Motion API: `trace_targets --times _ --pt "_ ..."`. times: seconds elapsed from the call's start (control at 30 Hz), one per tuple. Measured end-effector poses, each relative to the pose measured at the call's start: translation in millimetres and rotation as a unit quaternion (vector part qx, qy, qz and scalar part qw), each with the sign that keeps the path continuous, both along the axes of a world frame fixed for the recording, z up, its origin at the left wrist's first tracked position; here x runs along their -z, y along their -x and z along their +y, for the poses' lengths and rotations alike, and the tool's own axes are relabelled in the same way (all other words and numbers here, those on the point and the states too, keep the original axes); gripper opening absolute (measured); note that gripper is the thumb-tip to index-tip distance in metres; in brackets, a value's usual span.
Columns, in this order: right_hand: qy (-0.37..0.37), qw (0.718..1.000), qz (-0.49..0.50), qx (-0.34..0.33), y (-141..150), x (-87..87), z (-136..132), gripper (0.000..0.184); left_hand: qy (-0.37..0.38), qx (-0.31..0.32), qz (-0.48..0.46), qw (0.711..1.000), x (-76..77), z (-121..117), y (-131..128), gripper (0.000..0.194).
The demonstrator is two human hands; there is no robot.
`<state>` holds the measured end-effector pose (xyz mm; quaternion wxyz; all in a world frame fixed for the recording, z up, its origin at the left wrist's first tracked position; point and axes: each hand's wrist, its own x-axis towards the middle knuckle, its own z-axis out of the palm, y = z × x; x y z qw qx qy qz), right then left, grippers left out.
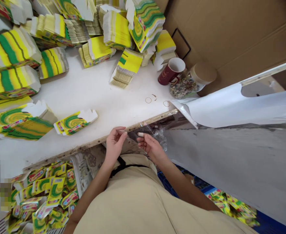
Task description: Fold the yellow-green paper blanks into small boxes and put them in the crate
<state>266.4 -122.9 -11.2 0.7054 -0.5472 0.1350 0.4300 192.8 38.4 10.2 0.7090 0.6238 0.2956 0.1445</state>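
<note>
Both my hands are in front of my body at the table's front edge, a short gap apart. My left hand (114, 143) has its fingers curled, with the thumb close to the index finger. Anything between them is too small to name. My right hand (152, 148) is also curled in a pinch. A small white wrap or piece (140, 134) shows at one of its fingertips; I cannot tell whether it is worn or held. On the table, left of my hands, lies a single flattish yellow-green carton (75, 123) with its white end flaps open.
Stacks of folded cartons (13, 48) fill the table's back and left. A maroon mug (170, 71), a jar of pebbles (189, 83) and a rubber band (148, 100) are at the right. A crate (80, 172) of filled-looking cartons stands below left; a blue crate (269, 221) lies below right.
</note>
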Motion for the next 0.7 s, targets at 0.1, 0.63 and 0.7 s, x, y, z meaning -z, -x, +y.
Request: trace_targets --times 0.1,0.63,0.7 --pt "-0.019 1.000 0.006 0.006 -2.9 -1.9 1.0 0.054 -0.009 0.043 -0.003 0.999 -0.5 -0.8 1.2 0.024" --pt "-0.081 0.992 -0.028 -0.091 -0.7 -16.6 8.5 0.064 -0.078 0.175 0.083 0.978 2.4 -5.7 6.8 0.071" --pt "-0.079 0.991 -0.043 -0.101 -0.5 -17.4 8.9 0.065 -0.092 0.172 0.088 0.977 2.3 -5.4 6.9 0.071"
